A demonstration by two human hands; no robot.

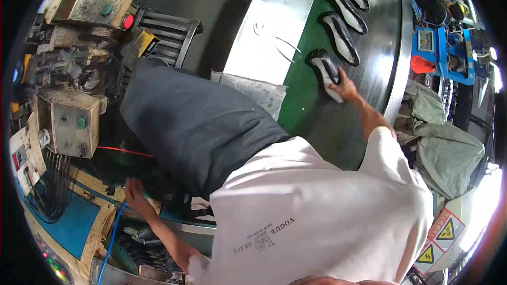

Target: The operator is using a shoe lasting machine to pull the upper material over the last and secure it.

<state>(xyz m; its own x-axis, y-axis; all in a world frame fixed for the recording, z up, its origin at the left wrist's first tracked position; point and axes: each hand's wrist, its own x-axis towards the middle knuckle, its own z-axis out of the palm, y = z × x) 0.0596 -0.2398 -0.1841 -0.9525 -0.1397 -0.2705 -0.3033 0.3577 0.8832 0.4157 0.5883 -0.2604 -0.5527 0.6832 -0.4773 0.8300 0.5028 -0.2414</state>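
Note:
On the dark green conveyor belt, my right hand [346,88] closes its fingers around the rear part of a black shoe [319,62] with a pale, whitish strip along it. Several similar black-and-pale shoes [342,37] lie in a slanting row beyond it on the same belt. My left hand [136,194] hangs apart at the lower left, fingers stretched out and somewhat blurred, with nothing visible in it. Close by that hand are a thin blue hose [114,227] and a pile of dark, shoe-like pieces [145,248].
A worn machine with control boxes [74,121] and a red button [128,21] stands at the left. Beside the belt runs a pale metal table [264,26] with white cords on it. Grey-green cloth [449,153] covers something at the right, near blue equipment [441,53].

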